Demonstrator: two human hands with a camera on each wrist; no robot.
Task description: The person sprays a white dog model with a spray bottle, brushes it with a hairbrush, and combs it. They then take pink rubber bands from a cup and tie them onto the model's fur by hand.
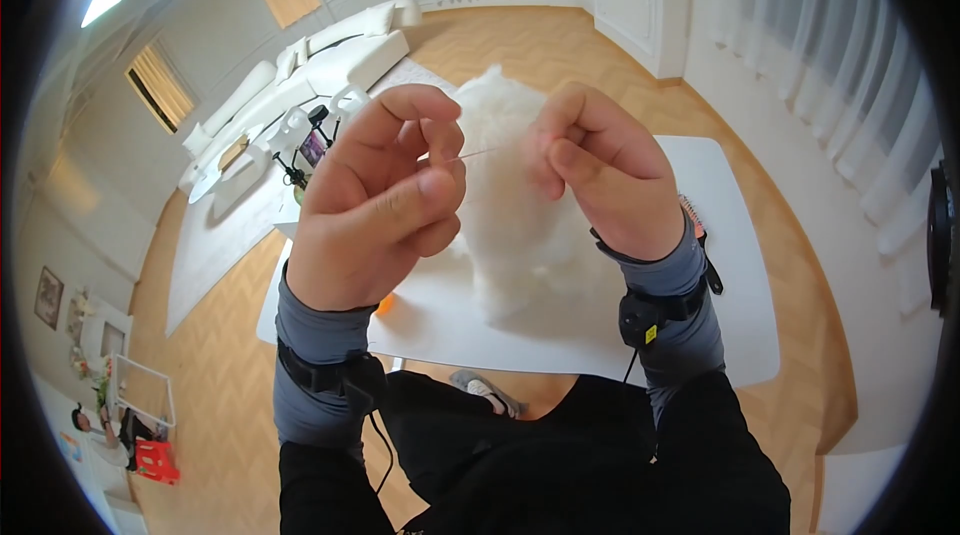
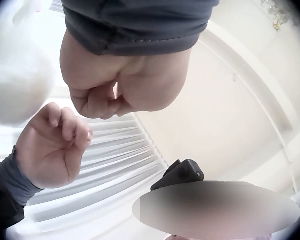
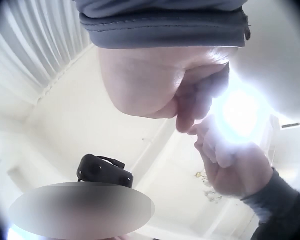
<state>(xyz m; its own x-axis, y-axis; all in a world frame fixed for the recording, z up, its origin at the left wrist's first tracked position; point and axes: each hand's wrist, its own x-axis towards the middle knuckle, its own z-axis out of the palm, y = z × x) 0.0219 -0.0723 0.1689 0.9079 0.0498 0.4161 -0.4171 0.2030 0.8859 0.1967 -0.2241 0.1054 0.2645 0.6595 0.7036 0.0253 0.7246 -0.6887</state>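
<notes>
In front of the chest, both hands are raised above a white fluffy object (image 1: 505, 225) that stands on a white table (image 1: 735, 305). My left hand (image 1: 375, 200) pinches a fine, reddish thread-like strand (image 1: 474, 153) between thumb and fingers. The strand stretches toward the right hand (image 1: 615, 170), whose thumb and index finger meet in a pinch at its other side. Motion blurs the right fingertips, and I cannot tell whether a needle is among them. In the right wrist view, the left hand (image 3: 235, 165) appears close to the right fingers (image 3: 192, 107).
An orange item (image 1: 385, 304) lies by the left wrist. Beyond the right wrist, a spiral-bound item (image 1: 692, 215) rests on the table, partly hidden. Farther off are a white sofa (image 1: 300, 60), a low table (image 1: 225, 170) and a seated person (image 1: 105, 435) by a red stool (image 1: 157, 462).
</notes>
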